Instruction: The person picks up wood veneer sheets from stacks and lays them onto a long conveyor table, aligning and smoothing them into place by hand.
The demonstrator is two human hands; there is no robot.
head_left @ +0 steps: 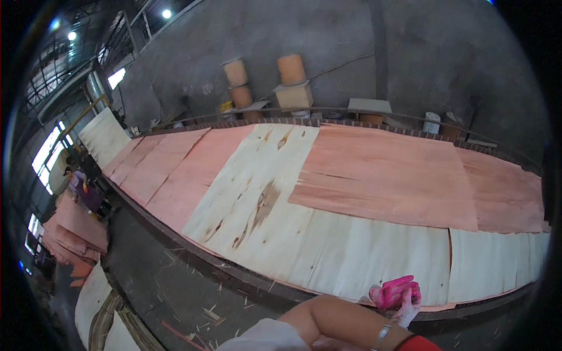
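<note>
At the near edge of the long table, a pink-and-white gloved hand, seemingly my right hand [396, 293], shows beyond my other forearm. Its fingers look curled together; anything inside them is hidden. My bare left forearm [351, 322] crosses the lower edge, with a silver bracelet [383, 334] and a red cuff [420, 344]. The fingers of my left hand are out of sight. Pale veneer sheets [374, 245] lie just past the gloved hand, one with dark knots. A wide pinkish veneer sheet [386, 172] overlaps them along the far side.
More pink sheets [170, 167] cover the table's left part. Stacked drums [291, 69] and boxes stand along the grey wall. At far left, a person [88, 193] in a purple apron stands near piled pink sheets [79, 225]. Wood scraps [212, 314] litter the floor.
</note>
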